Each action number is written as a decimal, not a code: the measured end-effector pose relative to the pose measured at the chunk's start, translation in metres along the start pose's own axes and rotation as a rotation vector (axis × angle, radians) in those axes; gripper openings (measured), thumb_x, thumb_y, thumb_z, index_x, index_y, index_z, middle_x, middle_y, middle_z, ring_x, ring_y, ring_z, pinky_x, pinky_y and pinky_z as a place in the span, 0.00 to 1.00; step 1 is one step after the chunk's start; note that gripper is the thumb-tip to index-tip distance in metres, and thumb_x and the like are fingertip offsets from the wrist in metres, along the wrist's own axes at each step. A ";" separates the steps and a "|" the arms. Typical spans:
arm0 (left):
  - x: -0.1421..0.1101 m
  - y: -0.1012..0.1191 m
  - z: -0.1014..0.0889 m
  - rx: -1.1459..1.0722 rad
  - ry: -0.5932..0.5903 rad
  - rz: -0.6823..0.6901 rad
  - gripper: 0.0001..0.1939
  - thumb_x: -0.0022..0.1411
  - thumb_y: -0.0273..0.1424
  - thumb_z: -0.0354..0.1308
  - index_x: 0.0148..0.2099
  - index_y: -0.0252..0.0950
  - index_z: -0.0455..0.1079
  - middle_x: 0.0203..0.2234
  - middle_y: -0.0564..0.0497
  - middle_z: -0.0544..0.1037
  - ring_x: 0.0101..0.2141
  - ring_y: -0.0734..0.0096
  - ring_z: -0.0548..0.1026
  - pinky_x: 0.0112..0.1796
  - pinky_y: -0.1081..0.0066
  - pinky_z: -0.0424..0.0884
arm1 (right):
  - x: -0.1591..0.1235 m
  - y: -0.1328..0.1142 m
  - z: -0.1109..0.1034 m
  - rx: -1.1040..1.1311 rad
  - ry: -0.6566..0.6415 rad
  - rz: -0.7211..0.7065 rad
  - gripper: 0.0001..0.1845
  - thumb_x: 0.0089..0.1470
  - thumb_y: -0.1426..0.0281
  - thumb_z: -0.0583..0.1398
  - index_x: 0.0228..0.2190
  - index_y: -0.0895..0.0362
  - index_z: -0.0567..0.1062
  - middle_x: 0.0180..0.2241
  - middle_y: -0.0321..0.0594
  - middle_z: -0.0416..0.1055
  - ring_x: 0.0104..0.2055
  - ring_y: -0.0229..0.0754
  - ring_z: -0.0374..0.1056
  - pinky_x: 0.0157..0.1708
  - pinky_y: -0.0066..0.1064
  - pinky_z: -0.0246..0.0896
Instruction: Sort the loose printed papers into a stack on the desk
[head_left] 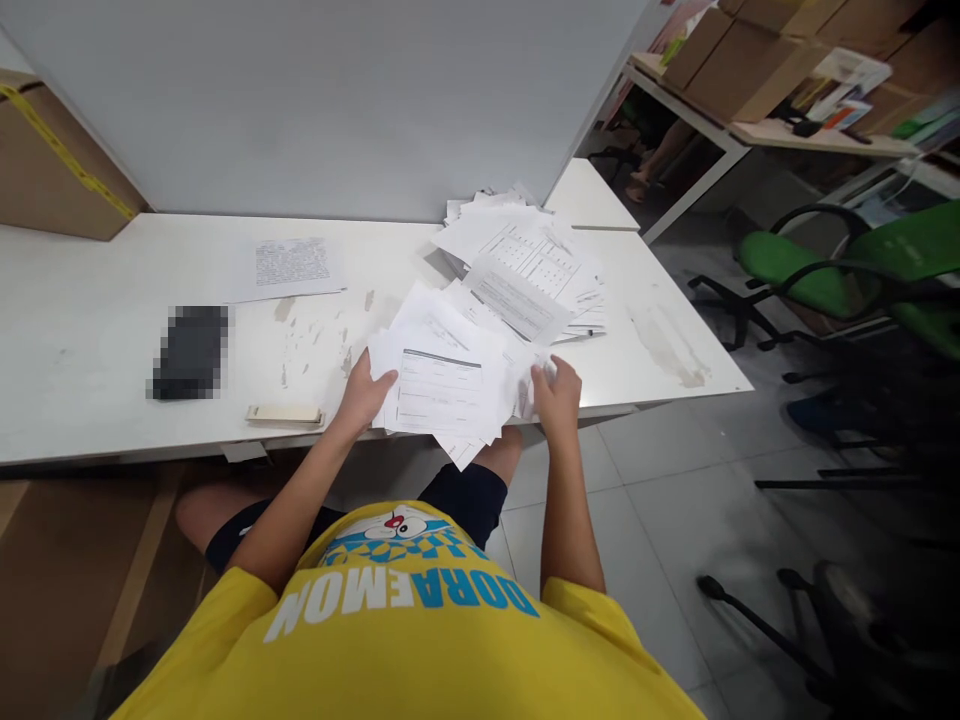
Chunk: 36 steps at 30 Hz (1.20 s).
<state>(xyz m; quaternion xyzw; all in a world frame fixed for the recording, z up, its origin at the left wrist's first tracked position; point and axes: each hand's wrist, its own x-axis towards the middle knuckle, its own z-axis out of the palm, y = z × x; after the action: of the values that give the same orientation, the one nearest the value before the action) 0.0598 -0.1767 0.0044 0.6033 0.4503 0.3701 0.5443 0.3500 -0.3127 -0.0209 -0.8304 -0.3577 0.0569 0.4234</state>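
A loose, uneven bundle of printed papers is held over the table's front edge, the top sheet showing a form with a dark header bar. My left hand grips the bundle's left side, thumb on top and fingers underneath. At the right side, my right hand pinches the edge of some sheets between thumb and fingers. Just beyond the bundle lies a messy pile of papers, some with printed tables, its near sheets meeting the held ones.
On the white table are a single printed sheet, a pixelated dark object and a cream-coloured stapler-like bar. A grey partition rises behind. Cardboard boxes stand left; green chairs are at right.
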 end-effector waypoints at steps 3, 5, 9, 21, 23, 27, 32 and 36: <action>0.001 0.004 -0.006 0.074 -0.020 0.104 0.27 0.59 0.29 0.58 0.62 0.37 0.65 0.58 0.43 0.74 0.58 0.56 0.73 0.59 0.53 0.68 | 0.029 0.000 0.007 -0.023 0.014 0.229 0.34 0.52 0.52 0.59 0.56 0.58 0.68 0.58 0.57 0.66 0.64 0.62 0.56 0.63 0.60 0.45; 0.000 0.006 -0.008 0.101 -0.022 0.138 0.27 0.60 0.29 0.57 0.62 0.36 0.65 0.58 0.43 0.74 0.58 0.56 0.72 0.60 0.54 0.67 | 0.037 -0.003 0.010 0.082 -0.052 0.294 0.35 0.48 0.52 0.63 0.55 0.56 0.68 0.54 0.52 0.69 0.58 0.58 0.62 0.62 0.55 0.51; -0.001 0.005 -0.008 0.122 0.000 0.150 0.27 0.60 0.30 0.57 0.62 0.37 0.65 0.58 0.44 0.74 0.58 0.57 0.72 0.59 0.55 0.68 | 0.037 -0.011 0.012 0.407 -0.151 0.341 0.34 0.40 0.59 0.67 0.50 0.54 0.69 0.42 0.42 0.73 0.43 0.48 0.70 0.46 0.42 0.68; 0.002 -0.010 -0.019 0.039 0.129 0.070 0.28 0.57 0.30 0.62 0.60 0.39 0.67 0.55 0.43 0.75 0.57 0.54 0.73 0.60 0.51 0.65 | 0.088 0.004 0.009 0.741 0.164 0.053 0.22 0.41 0.58 0.65 0.38 0.56 0.72 0.37 0.43 0.78 0.40 0.47 0.74 0.45 0.44 0.71; 0.001 -0.011 -0.020 0.020 0.153 0.042 0.28 0.56 0.30 0.62 0.60 0.39 0.67 0.55 0.44 0.75 0.57 0.54 0.72 0.61 0.52 0.65 | 0.112 0.008 0.001 0.692 0.239 -0.062 0.22 0.47 0.55 0.62 0.40 0.55 0.71 0.39 0.45 0.77 0.44 0.48 0.74 0.48 0.46 0.71; -0.004 -0.006 -0.021 0.047 0.135 -0.041 0.30 0.56 0.29 0.62 0.61 0.39 0.66 0.56 0.44 0.75 0.58 0.51 0.71 0.61 0.50 0.64 | 0.158 0.006 -0.002 0.637 0.265 -0.111 0.23 0.54 0.52 0.55 0.43 0.55 0.70 0.40 0.47 0.75 0.50 0.51 0.73 0.54 0.52 0.66; -0.010 0.005 -0.023 0.088 0.101 -0.098 0.31 0.56 0.30 0.62 0.62 0.40 0.64 0.57 0.43 0.74 0.59 0.49 0.71 0.60 0.49 0.65 | 0.195 0.000 0.016 0.536 0.259 -0.039 0.22 0.55 0.56 0.54 0.46 0.56 0.70 0.43 0.48 0.73 0.53 0.53 0.70 0.56 0.56 0.63; -0.011 0.007 -0.024 0.108 0.093 -0.037 0.32 0.58 0.32 0.61 0.64 0.40 0.62 0.59 0.43 0.72 0.60 0.50 0.69 0.61 0.49 0.64 | 0.193 0.001 0.020 0.419 0.366 0.045 0.28 0.50 0.64 0.60 0.53 0.54 0.65 0.57 0.54 0.61 0.64 0.62 0.56 0.62 0.68 0.48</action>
<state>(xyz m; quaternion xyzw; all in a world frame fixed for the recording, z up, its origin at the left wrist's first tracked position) 0.0344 -0.1791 0.0151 0.6057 0.5054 0.3628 0.4960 0.4851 -0.1754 0.0058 -0.7288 -0.2371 -0.0117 0.6422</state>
